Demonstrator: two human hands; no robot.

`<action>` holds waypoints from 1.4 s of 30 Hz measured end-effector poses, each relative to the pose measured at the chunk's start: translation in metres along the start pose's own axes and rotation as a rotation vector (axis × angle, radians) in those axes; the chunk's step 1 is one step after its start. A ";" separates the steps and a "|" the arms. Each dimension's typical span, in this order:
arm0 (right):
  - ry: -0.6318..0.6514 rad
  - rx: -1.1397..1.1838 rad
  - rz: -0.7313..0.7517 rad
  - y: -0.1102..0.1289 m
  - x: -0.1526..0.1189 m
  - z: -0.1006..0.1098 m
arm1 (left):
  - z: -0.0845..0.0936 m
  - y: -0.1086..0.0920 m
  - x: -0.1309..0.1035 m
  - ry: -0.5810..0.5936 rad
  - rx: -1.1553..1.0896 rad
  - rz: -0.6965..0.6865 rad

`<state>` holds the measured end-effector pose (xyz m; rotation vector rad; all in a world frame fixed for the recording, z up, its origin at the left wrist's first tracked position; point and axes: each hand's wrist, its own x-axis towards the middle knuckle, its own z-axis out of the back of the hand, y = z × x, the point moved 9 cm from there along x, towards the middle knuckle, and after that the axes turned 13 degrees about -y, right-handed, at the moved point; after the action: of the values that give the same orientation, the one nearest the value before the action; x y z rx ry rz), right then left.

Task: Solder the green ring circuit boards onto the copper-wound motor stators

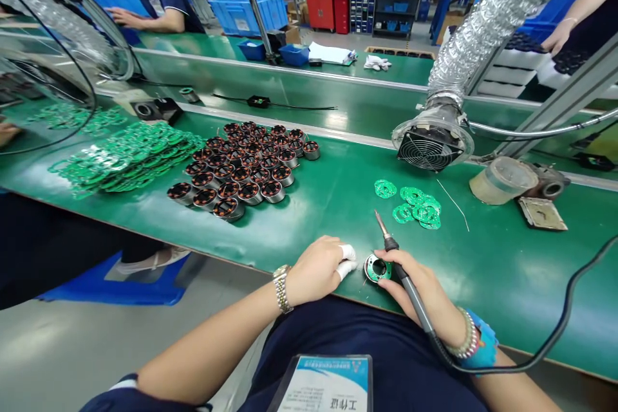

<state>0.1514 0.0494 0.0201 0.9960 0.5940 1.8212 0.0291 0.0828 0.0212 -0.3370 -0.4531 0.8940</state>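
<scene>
My right hand (429, 293) holds a soldering iron (409, 286) slantwise, its bare tip pointing up and away from me. The thumb and a finger of that hand also rest on a small round motor stator (371, 270) topped with a green ring-shaped circuit board (385, 272), at the bench's near edge. Just left of the stator is my left hand (321, 270), its fingers curled together and white covers on two fingertips. Whatever those fingertips may pinch is too small to make out. Several loose green ring boards (420, 206) lie beyond the iron's tip.
Rows of copper-wound stators (241, 170) stand left of centre, beside stacked green boards (130, 154). A fan (427, 149) on a foil duct hangs at the back right, near a plastic tub (502, 181) and tip-cleaning tray (543, 214). The iron's cable (555, 341) loops right.
</scene>
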 end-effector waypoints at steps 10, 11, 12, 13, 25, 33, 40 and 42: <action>0.000 -0.004 -0.011 0.000 0.002 0.002 | 0.006 0.024 -0.013 -0.105 -0.212 -0.040; 0.001 -0.005 -0.012 0.000 0.002 0.002 | 0.002 0.022 -0.011 -0.140 -0.314 -0.009; 0.005 -0.006 -0.014 -0.001 0.001 0.001 | -0.001 0.021 -0.009 -0.173 -0.420 0.041; 0.007 -0.008 -0.017 -0.002 0.001 0.001 | -0.005 0.021 -0.006 -0.196 -0.527 0.109; -0.169 0.002 0.180 0.032 0.023 0.015 | -0.042 0.015 0.004 0.015 -1.092 0.601; -0.128 -0.015 0.178 0.032 0.023 -0.002 | -0.039 0.017 -0.003 -0.023 -1.104 0.611; -0.228 0.039 0.041 0.023 0.010 0.032 | -0.045 0.018 -0.005 0.012 -1.067 0.599; -0.203 0.063 0.043 0.024 0.005 0.040 | -0.045 0.020 -0.005 0.010 -1.051 0.593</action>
<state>0.1715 0.0425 0.0622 1.2276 0.5111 1.7206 0.0360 0.0864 -0.0278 -1.4936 -0.8168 1.1649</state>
